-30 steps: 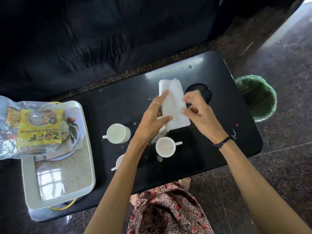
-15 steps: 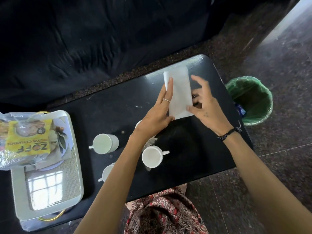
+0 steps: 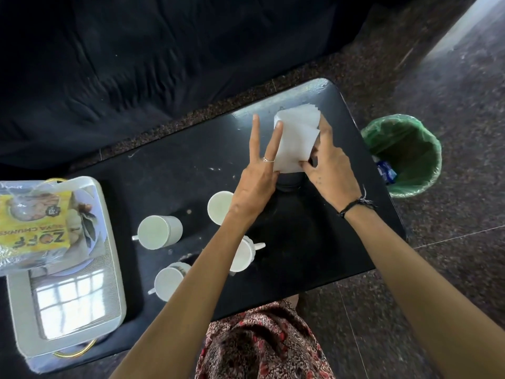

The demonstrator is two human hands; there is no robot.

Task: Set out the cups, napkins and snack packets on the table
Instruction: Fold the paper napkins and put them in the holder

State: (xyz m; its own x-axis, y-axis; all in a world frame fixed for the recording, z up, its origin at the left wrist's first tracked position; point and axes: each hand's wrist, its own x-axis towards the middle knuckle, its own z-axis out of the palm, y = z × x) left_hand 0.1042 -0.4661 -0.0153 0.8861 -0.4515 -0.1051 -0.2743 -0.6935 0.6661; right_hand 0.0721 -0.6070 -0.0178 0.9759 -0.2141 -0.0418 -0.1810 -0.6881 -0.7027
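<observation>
The white napkins (image 3: 296, 140) sit as a folded stack over the far right part of the black desk (image 3: 175, 176), held between both hands. The left hand (image 3: 259, 173) is at the stack's left edge, two long fingers stretched up along it and the others tucked under, out of sight. The right hand (image 3: 329, 162) is closed on the stack's right and near edges, thumb on the lower corner. Whether the stack touches the desk cannot be told. Nearer the person, four white cups (image 3: 159, 232) stand on the desk, two partly hidden by the left forearm. At the desk's left end a white tray (image 3: 109, 291) carries a yellow snack packet (image 3: 32, 222). A green-lined bin (image 3: 404, 154) stands on the floor just beyond the desk's right edge.
</observation>
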